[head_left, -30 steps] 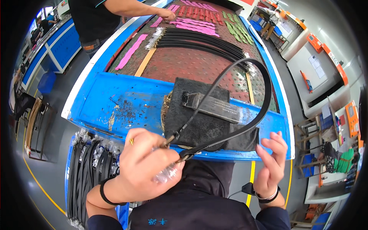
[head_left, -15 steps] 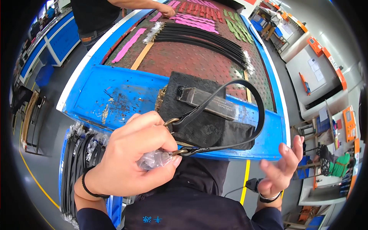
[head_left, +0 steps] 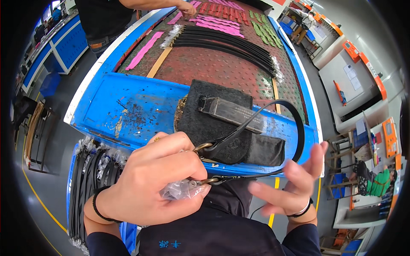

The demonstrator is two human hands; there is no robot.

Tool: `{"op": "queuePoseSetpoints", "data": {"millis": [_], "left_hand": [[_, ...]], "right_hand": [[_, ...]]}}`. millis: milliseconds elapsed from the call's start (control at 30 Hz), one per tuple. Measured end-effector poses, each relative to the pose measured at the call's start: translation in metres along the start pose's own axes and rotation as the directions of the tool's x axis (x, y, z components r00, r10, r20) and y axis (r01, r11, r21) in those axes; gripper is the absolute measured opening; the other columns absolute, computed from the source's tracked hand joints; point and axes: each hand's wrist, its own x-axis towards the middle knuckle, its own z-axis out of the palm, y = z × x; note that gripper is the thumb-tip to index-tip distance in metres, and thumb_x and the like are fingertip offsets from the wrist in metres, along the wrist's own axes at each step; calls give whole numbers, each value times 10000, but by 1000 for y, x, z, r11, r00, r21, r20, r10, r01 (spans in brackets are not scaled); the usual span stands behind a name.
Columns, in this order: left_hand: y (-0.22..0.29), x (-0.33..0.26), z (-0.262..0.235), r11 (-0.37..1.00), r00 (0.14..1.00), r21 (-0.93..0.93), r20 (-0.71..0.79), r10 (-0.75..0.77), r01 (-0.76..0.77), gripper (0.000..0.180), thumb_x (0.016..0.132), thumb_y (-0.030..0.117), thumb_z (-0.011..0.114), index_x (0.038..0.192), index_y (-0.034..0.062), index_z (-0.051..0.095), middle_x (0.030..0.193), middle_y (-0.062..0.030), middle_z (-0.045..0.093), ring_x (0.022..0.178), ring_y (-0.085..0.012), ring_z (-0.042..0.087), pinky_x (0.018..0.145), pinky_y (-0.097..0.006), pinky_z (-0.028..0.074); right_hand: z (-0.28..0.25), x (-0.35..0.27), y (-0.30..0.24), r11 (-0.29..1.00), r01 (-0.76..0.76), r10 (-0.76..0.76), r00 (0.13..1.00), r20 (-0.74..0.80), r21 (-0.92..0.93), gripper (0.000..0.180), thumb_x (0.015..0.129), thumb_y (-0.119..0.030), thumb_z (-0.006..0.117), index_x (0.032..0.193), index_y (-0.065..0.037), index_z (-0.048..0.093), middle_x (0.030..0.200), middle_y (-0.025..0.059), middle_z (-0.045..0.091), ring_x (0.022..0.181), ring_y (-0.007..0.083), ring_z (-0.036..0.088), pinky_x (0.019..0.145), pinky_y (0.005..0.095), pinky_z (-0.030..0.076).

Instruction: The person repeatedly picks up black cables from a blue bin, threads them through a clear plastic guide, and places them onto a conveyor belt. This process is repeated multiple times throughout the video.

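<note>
My left hand (head_left: 149,183) is closed around the metal-hooked ends of a black strap (head_left: 300,136), with crumpled clear plastic (head_left: 181,190) bunched in the same grip. From there the strap bows out to the right in a wide loop. Two brass-coloured hooks (head_left: 204,148) stick out beside the fingers. Close to the lower right of the loop is my right hand (head_left: 294,187), fingers spread and holding nothing. Behind the strap, a black pad (head_left: 198,121) lies on the blue table edge (head_left: 145,94), bearing a dark rectangular block (head_left: 235,114) in clear wrap.
Several black straps (head_left: 226,36) with plastic-wrapped ends span the red studded tabletop (head_left: 205,70). Pink strips (head_left: 145,50) and green strips (head_left: 265,32) lie beyond. More straps (head_left: 87,187) hang at lower left. A co-worker's hand (head_left: 186,7) reaches over the far side.
My left hand has shifted slightly right and down with the strap, and the loop sits lower. My right hand has moved left, nearer the strap.
</note>
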Motion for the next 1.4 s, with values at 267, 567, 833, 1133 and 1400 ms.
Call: {"op": "queuePoseSetpoints", "data": {"millis": [267, 567, 833, 1133, 1400], "left_hand": [[-10, -5, -5, 977, 987, 174, -77, 139, -123, 191, 525, 47, 696, 674, 68, 578, 685, -65, 464, 618, -219, 449, 563, -318, 341], [-18, -3, 4, 938, 969, 268, -54, 242, -220, 266, 480, 48, 713, 711, 90, 588, 711, -56, 447, 601, -238, 441, 584, -342, 350], [-9, -1, 11, 926, 963, 270, 34, 266, -265, 289, 444, 55, 719, 703, 99, 598, 717, -54, 462, 588, -233, 450, 589, -346, 369], [-7, -2, 12, 922, 958, 262, 36, 284, -284, 284, 441, 73, 712, 699, 94, 597, 704, -47, 483, 589, -222, 467, 599, -349, 378], [-9, -1, 13, 925, 957, 251, 24, 289, -286, 280, 445, 77, 715, 698, 98, 597, 706, -44, 484, 589, -223, 470, 597, -346, 380]], "right_hand": [[9, -70, 16, 868, -496, 495, 869, 12, 25, 304, 875, -353, 478, 952, -141, 682, 1099, 84, 546, 1184, 309, 399, 1034, 519, 209], [-4, -68, 19, 827, -558, 547, 828, 124, 75, 270, 849, -299, 521, 815, -93, 693, 995, 91, 592, 1103, 301, 471, 1004, 513, 262], [1, 0, 0, 935, -262, 238, 963, 126, 240, 470, 892, -512, 365, 965, -190, 699, 969, 33, 581, 1067, 255, 470, 1040, 461, 219], [5, 5, -3, 955, -196, 161, 973, 165, 223, 474, 884, -513, 369, 977, -186, 698, 1000, 26, 574, 1096, 260, 454, 1045, 467, 196], [6, 2, -3, 969, -209, 182, 964, 193, 130, 520, 834, -602, 340, 911, -235, 700, 946, 22, 562, 1151, 268, 426, 1063, 479, 188]]}}
